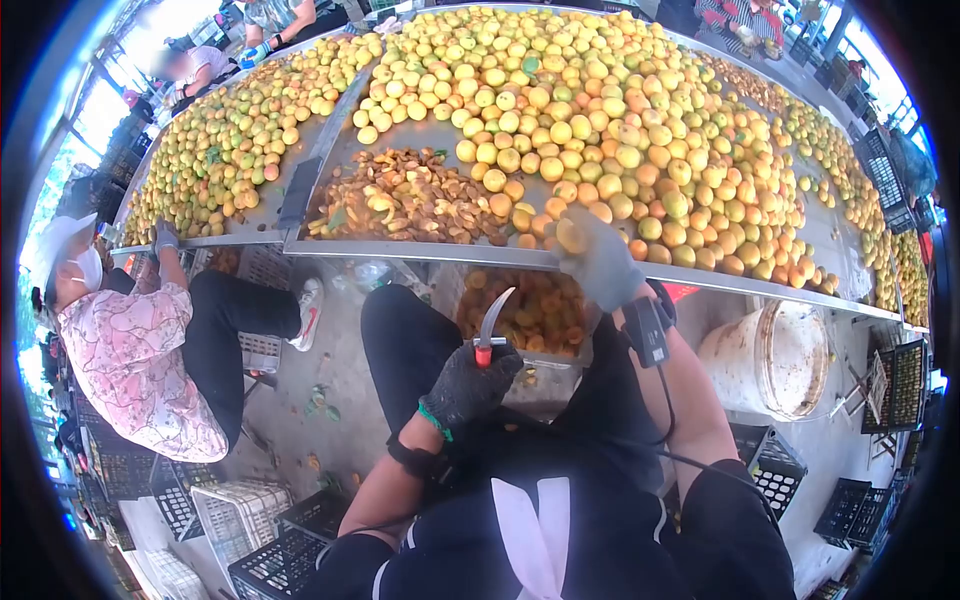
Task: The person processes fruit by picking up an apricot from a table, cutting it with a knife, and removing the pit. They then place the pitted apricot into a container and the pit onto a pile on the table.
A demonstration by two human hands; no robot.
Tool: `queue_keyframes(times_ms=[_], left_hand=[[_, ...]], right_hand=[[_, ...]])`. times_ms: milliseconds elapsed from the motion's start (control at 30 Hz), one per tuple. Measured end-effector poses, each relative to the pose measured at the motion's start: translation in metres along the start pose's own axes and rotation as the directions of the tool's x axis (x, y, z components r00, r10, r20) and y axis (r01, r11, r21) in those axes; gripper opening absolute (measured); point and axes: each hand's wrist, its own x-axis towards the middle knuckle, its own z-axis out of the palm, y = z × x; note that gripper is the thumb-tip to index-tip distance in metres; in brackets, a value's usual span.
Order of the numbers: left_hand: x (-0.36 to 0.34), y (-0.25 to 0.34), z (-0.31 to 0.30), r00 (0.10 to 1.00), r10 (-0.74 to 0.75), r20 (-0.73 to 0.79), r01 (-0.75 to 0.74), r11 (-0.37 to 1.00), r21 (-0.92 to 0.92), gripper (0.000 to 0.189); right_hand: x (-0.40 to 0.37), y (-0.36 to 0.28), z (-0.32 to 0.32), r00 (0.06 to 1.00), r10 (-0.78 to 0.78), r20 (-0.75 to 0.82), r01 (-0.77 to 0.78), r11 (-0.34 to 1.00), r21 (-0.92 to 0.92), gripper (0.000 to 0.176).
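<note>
My left hand is sitting just below the middle of the frame, gloved and wrapping the red handle of a small curved knife whose blade is pointing up; the knife is looking light and stiff, and I am judging its handle the only safe place for gripping. Just beyond, at the centre, a crate is holding soft-looking brownish-orange fruit. Right of centre, at the near edge of the table, my right hand is pinching one yellow-orange fruit, though blur is hiding how firmly. I am expecting that fruit to be light and a little yielding, its smooth skin turning slippery wherever juice is wetting it, so I am favouring a gentle hold around its middle, since hard pressing could be bruising it. Farther in, left of centre, cut pieces are lying heaped, probably limp and sticky, better scooped than pinched. Farthest, across the upper centre, whole fruits are resting in a deep pile, probably rolling easily, so I am thinking the top ones are safest for taking.
</note>
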Motion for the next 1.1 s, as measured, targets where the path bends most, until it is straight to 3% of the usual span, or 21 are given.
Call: queue_keyframes(times_ms=[33, 67, 100, 167, 200, 300, 333, 367, 433, 467, 567, 600, 633, 700, 767, 867, 1000, 1067, 1100], left_hand=[[0.000, 0.000, 0.000, 1.000, 0.011, -0.026, -0.012, 0.998, -0.065, 0.013], [-0.001, -0.002, 0.000, 0.999, 0.014, -0.051, -0.021, 0.991, -0.131, 0.011], [-0.001, 0.001, -0.003, 0.999, 0.004, -0.052, -0.011, 0.991, -0.136, 0.011], [0.005, 0.018, -0.011, 0.996, -0.088, 0.018, 0.084, 0.838, -0.539, 0.010], [0.009, 0.024, -0.010, 1.000, -0.008, -0.013, -0.002, 0.798, -0.602, 0.012], [0.020, 0.041, -0.011, 1.000, 0.005, -0.003, -0.006, 0.705, -0.709, 0.012], [0.024, 0.043, -0.010, 1.000, -0.013, -0.002, 0.008, 0.702, -0.713, 0.012], [0.027, 0.044, -0.007, 0.997, 0.054, 0.053, 0.006, 0.638, -0.770, 0.012], [0.028, 0.043, 0.003, 0.989, 0.113, 0.100, 0.019, 0.566, -0.824, 0.012], [0.026, 0.042, 0.009, 0.986, 0.112, 0.125, 0.043, 0.551, -0.833, 0.012], [0.024, 0.027, 0.016, 0.968, 0.148, 0.202, 0.109, 0.477, -0.872, 0.013], [0.024, 0.027, 0.020, 0.970, 0.205, 0.133, 0.012, 0.504, -0.864, 0.013], [0.022, 0.026, 0.023, 0.963, 0.262, 0.065, -0.085, 0.523, -0.848, 0.014], [0.023, 0.025, 0.021, 0.978, 0.198, 0.063, -0.039, 0.473, -0.880, 0.015], [0.025, 0.026, 0.016, 0.988, 0.136, 0.068, 0.004, 0.419, -0.908, 0.018], [0.029, 0.029, 0.011, 0.949, 0.283, 0.137, 0.028, 0.357, -0.934, 0.028], [0.027, 0.034, 0.016, 0.931, 0.307, 0.195, 0.065, 0.388, -0.919, 0.028], [0.027, 0.037, 0.023, 0.956, 0.262, 0.130, 0.007, 0.426, -0.905, 0.028], [0.027, 0.040, 0.026, 0.956, 0.262, 0.131, 0.008, 0.425, -0.905, 0.028]], right_hand=[[-0.002, 0.005, -0.001, 0.914, -0.339, 0.224, 0.390, 0.885, -0.253, 0.028], [-0.005, 0.004, -0.010, 0.963, 0.134, 0.233, -0.203, 0.931, 0.304, 0.027], [-0.015, 0.000, -0.007, 0.961, 0.145, 0.234, -0.214, 0.929, 0.303, 0.027], [-0.045, 0.000, -0.005, 0.934, 0.167, 0.316, -0.209, 0.972, 0.105, 0.030], [-0.059, -0.002, -0.007, 0.867, 0.327, 0.375, -0.435, 0.863, 0.255, 0.035], [-0.099, 0.017, 0.002, 0.773, 0.489, 0.406, -0.609, 0.750, 0.257, 0.043], [-0.111, 0.021, 0.007, 0.692, 0.543, 0.476, -0.713, 0.618, 0.330, 0.041], [-0.120, 0.025, 0.009, 0.681, 0.556, 0.477, -0.725, 0.604, 0.331, 0.041], [-0.135, 0.028, 0.013, 0.610, 0.444, 0.656, -0.729, 0.640, 0.244, 0.039], [-0.145, 0.025, 0.017, 0.616, 0.518, 0.593, -0.754, 0.605, 0.256, 0.038], [-0.159, 0.023, 0.023, 0.618, 0.528, 0.582, -0.768, 0.564, 0.304, 0.036], [-0.160, 0.024, 0.023, 0.617, 0.528, 0.584, -0.770, 0.560, 0.306, 0.036], [-0.162, 0.026, 0.023, 0.633, 0.559, 0.536, -0.759, 0.587, 0.283, 0.035], [-0.164, 0.030, 0.025, 0.646, 0.587, 0.488, -0.749, 0.612, 0.255, 0.035], [-0.166, 0.035, 0.033, 0.776, 0.497, 0.389, -0.626, 0.681, 0.379, 0.033], [-0.167, 0.033, 0.036, 0.799, 0.453, 0.395, -0.601, 0.613, 0.513, 0.032], [-0.168, 0.026, 0.031, 0.760, 0.469, 0.450, -0.640, 0.658, 0.396, 0.026], [-0.170, 0.024, 0.033, 0.848, 0.434, 0.303, -0.528, 0.743, 0.411, 0.021], [-0.170, 0.022, 0.032, 0.849, 0.434, 0.301, -0.527, 0.744, 0.411, 0.021]])
